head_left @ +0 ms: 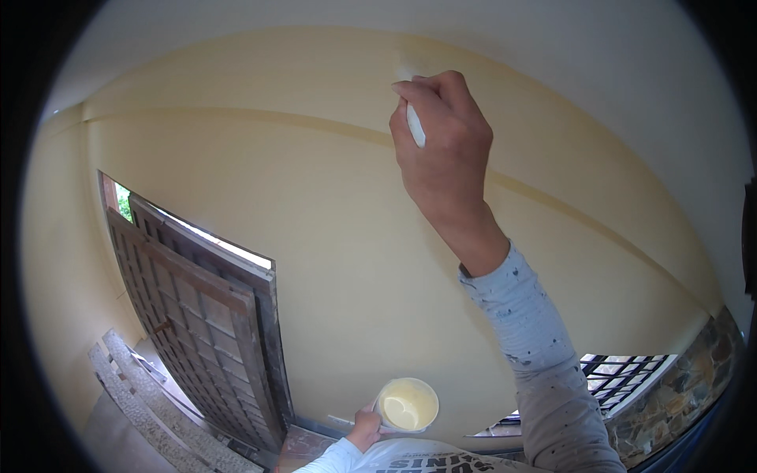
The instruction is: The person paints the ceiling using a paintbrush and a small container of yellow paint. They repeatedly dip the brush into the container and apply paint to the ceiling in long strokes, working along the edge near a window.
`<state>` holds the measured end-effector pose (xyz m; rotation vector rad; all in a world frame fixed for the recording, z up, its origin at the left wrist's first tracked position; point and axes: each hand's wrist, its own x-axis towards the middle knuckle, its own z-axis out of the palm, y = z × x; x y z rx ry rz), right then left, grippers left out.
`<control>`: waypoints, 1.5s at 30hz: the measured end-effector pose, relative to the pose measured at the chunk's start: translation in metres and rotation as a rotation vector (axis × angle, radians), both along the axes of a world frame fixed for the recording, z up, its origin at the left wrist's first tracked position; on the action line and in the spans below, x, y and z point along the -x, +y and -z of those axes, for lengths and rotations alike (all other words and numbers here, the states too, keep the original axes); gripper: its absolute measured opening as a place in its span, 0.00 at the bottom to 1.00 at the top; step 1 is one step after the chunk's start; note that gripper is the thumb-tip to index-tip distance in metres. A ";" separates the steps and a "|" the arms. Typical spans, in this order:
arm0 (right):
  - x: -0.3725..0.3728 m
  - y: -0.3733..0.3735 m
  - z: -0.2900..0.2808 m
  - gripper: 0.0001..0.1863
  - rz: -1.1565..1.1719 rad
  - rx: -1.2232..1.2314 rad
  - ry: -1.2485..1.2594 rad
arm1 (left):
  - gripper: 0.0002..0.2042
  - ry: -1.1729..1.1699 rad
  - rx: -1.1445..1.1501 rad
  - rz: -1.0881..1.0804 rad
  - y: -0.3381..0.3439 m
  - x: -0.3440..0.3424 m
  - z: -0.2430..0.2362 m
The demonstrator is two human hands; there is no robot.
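My right hand (pixel 445 146) is raised high against the pale yellow wall (pixel 339 213), fingers closed round a paintbrush (pixel 415 126). The white handle shows below the thumb, and the brush's tip points up at the wall near the ceiling line; whether it touches is too blurred to tell. Low down, close to my body, my left hand (pixel 364 430) grips the side of a small round white bucket (pixel 436 399). Pale yellow paint (pixel 410 404) lies inside it. A thin light stick (pixel 341 421) shows beside the left hand; I cannot tell whether it is held.
A white ceiling (pixel 552 39) curves over the wall. On the left stands a dark panelled door (pixel 197 331) beside a stone-textured bench (pixel 146 402). At lower right are a barred window (pixel 627 378) and stone cladding (pixel 678 402). A ledge (pixel 300 118) crosses the wall.
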<state>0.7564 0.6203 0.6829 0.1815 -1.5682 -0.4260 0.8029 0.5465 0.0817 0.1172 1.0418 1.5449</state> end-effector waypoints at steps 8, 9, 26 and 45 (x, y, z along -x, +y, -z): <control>-0.041 0.010 0.005 0.11 0.073 0.099 0.175 | 0.37 0.006 -0.019 0.016 -0.003 0.004 -0.009; -0.036 0.009 0.004 0.10 0.057 0.044 0.146 | 0.37 0.009 -0.012 0.025 -0.003 0.005 -0.013; 0.011 -0.005 0.004 0.08 0.164 -0.064 0.089 | 0.38 0.018 -0.029 0.037 -0.005 0.001 -0.014; 0.020 -0.001 -0.002 0.08 0.312 0.070 0.092 | 0.38 -0.002 -0.026 0.041 0.000 -0.005 -0.014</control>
